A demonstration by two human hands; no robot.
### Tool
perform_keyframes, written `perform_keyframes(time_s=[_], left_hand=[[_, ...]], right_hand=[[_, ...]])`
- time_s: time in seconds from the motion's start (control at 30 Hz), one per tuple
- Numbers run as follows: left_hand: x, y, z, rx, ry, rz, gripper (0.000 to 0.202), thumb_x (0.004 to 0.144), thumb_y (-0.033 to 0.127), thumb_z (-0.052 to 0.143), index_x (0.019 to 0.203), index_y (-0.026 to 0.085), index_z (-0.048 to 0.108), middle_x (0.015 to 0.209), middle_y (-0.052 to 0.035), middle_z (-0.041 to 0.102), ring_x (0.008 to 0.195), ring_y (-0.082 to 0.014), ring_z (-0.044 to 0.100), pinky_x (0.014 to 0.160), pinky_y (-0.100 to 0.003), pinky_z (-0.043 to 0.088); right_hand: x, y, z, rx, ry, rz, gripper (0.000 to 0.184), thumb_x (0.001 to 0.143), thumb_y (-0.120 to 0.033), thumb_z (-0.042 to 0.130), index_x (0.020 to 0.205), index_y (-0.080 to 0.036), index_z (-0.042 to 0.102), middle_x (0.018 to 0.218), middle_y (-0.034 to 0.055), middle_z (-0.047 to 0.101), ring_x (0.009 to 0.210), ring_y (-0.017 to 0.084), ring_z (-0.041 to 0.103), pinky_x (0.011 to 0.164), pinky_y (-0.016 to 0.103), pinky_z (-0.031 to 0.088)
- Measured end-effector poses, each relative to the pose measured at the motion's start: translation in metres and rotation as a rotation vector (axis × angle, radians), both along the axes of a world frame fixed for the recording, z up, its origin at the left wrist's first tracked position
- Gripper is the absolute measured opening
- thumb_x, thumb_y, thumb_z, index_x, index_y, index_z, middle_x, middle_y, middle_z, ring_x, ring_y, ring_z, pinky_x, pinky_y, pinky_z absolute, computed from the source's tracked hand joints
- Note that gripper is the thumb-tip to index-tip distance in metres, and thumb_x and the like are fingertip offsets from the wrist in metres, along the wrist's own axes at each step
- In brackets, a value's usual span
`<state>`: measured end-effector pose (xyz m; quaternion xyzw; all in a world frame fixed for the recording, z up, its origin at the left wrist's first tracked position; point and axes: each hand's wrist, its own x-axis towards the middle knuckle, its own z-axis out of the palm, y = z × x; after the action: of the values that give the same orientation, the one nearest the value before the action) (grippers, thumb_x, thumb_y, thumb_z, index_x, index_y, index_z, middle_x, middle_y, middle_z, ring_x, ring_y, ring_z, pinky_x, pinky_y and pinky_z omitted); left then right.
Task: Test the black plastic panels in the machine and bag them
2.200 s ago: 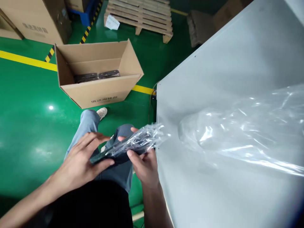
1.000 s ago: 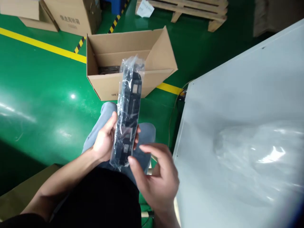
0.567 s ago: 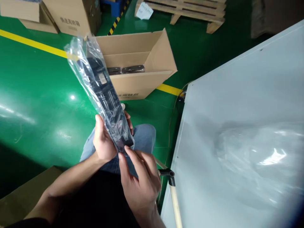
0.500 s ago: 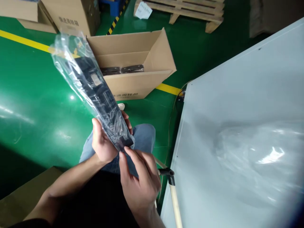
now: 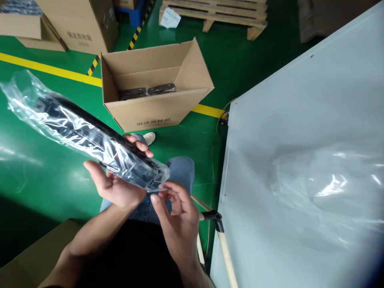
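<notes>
A long black part (image 5: pixel 87 130) lies in a clear plastic bag (image 5: pixel 22 94), tilted with its far end to the upper left. My left hand (image 5: pixel 120 188) holds it from beneath, the thumb standing off on the near side and the fingertips showing along the far side. At the bag's lower right end is my right hand (image 5: pixel 178 218), its fingers curled and touching the plastic at the corner. Thumb and forefinger sit on either side of that corner. The kind of part is blurred by glare on the film.
An open cardboard box (image 5: pixel 159 108) on the green floor holds several dark bagged parts (image 5: pixel 162 89). On my right, a grey-white table (image 5: pixel 270 120) carries a crumpled clear plastic sheet (image 5: pixel 324 192). More cartons (image 5: pixel 75 24) and a wooden pallet (image 5: pixel 216 12) stand farther back.
The bagged part has swung its far end down to the left and turned about its length, so a smoother side shows. My left hand has shifted a little left; the right stays at the lower end.
</notes>
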<state>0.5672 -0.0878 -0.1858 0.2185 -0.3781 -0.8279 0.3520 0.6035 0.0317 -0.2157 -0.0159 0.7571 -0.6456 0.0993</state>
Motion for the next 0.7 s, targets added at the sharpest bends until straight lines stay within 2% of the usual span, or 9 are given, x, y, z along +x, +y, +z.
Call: perform_keyframes(time_s=[0.1, 0.23, 0.33, 0.4, 0.57, 0.63, 0.7], left_hand=[[0.001, 0.002, -0.004, 0.051, 0.015, 0.036, 0.069, 0.107, 0.066, 0.019, 0.103, 0.020, 0.070, 0.107, -0.0092, 0.064, 0.100, -0.0214, 0.063, 0.094, -0.032, 0.056], [0.009, 0.002, -0.018, -0.010, -0.105, 0.056, 0.045, 0.105, 0.056, 0.042, 0.117, 0.025, 0.072, 0.115, -0.0065, 0.073, 0.114, -0.0251, 0.067, 0.105, -0.039, 0.056], [0.019, 0.001, -0.032, -0.112, -0.125, 0.018, 0.041, 0.099, 0.053, 0.057, 0.133, 0.033, 0.068, 0.120, -0.0021, 0.074, 0.107, -0.0224, 0.070, 0.095, -0.036, 0.060], [0.026, 0.002, -0.039, -0.158, -0.171, -0.005, 0.047, 0.093, 0.055, 0.068, 0.135, 0.035, 0.065, 0.118, -0.0016, 0.075, 0.098, -0.0198, 0.071, 0.087, -0.033, 0.061], [0.040, 0.005, -0.049, -0.238, -0.300, -0.087, 0.054, 0.086, 0.065, 0.075, 0.127, 0.031, 0.067, 0.100, -0.0024, 0.077, 0.083, -0.0199, 0.073, 0.086, -0.039, 0.063], [0.044, 0.005, -0.052, -0.219, -0.329, -0.151, 0.055, 0.081, 0.065, 0.081, 0.121, 0.028, 0.071, 0.091, -0.0020, 0.077, 0.077, -0.0200, 0.072, 0.084, -0.040, 0.063], [0.049, 0.007, -0.055, -0.216, -0.371, -0.213, 0.053, 0.077, 0.063, 0.086, 0.114, 0.025, 0.075, 0.085, -0.0028, 0.076, 0.078, -0.0223, 0.072, 0.087, -0.043, 0.063]], right_hand=[[-0.008, 0.002, 0.006, -0.093, 0.010, -0.035, 0.008, 0.091, -0.030, 0.075, 0.091, -0.023, 0.072, 0.086, 0.0022, 0.071, 0.080, 0.017, 0.068, 0.077, 0.032, 0.060], [-0.021, 0.011, 0.006, -0.060, 0.144, -0.118, 0.004, 0.092, -0.027, 0.075, 0.089, -0.025, 0.075, 0.085, 0.0016, 0.074, 0.079, 0.017, 0.069, 0.073, 0.030, 0.060], [-0.030, 0.019, 0.000, -0.007, 0.189, -0.219, 0.006, 0.090, -0.030, 0.078, 0.094, -0.025, 0.078, 0.089, 0.0033, 0.078, 0.075, 0.017, 0.072, 0.071, 0.031, 0.061], [-0.035, 0.023, -0.004, -0.016, 0.175, -0.265, 0.012, 0.089, -0.033, 0.080, 0.094, -0.023, 0.079, 0.087, 0.0044, 0.079, 0.072, 0.018, 0.074, 0.070, 0.032, 0.063], [-0.046, 0.030, -0.016, -0.028, 0.136, -0.351, 0.022, 0.085, -0.040, 0.084, 0.096, -0.021, 0.079, 0.079, 0.0049, 0.080, 0.069, 0.020, 0.077, 0.066, 0.032, 0.064], [-0.052, 0.034, -0.023, -0.044, 0.112, -0.377, 0.026, 0.083, -0.043, 0.085, 0.095, -0.020, 0.079, 0.080, 0.0054, 0.080, 0.069, 0.020, 0.076, 0.065, 0.032, 0.063], [-0.058, 0.038, -0.031, -0.112, 0.088, -0.411, 0.028, 0.082, -0.044, 0.086, 0.094, -0.020, 0.078, 0.080, 0.0040, 0.080, 0.070, 0.019, 0.075, 0.066, 0.031, 0.061]])
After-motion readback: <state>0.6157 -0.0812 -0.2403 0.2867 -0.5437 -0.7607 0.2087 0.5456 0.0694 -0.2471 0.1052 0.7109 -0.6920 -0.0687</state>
